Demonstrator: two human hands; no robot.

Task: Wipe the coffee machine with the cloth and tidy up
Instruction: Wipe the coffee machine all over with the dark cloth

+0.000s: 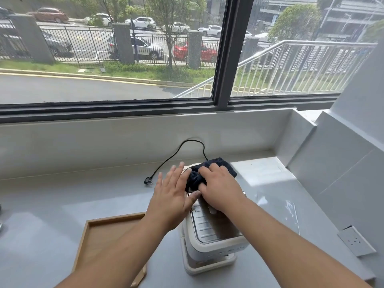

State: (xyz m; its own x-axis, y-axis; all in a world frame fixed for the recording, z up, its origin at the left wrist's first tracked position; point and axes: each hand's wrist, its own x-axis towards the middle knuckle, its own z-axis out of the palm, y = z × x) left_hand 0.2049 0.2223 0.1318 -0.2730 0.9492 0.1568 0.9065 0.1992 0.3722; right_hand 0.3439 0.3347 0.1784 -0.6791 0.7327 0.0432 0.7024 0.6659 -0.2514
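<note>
A cream coffee machine (209,244) with a ribbed metal top plate stands on the grey counter, seen from above. A dark blue cloth (195,179) lies bunched on the back part of its top. My right hand (220,188) presses down on the cloth with curled fingers gripping it. My left hand (176,194) rests flat, fingers spread, against the machine's top left edge, its thumb touching the cloth's lower edge. The hands hide the rear of the machine.
A wooden tray (97,238) lies left of the machine. The black power cord (166,163) loops along the back wall, its plug (148,181) loose on the counter. A wall socket (356,241) sits at the right. The window ledge runs behind.
</note>
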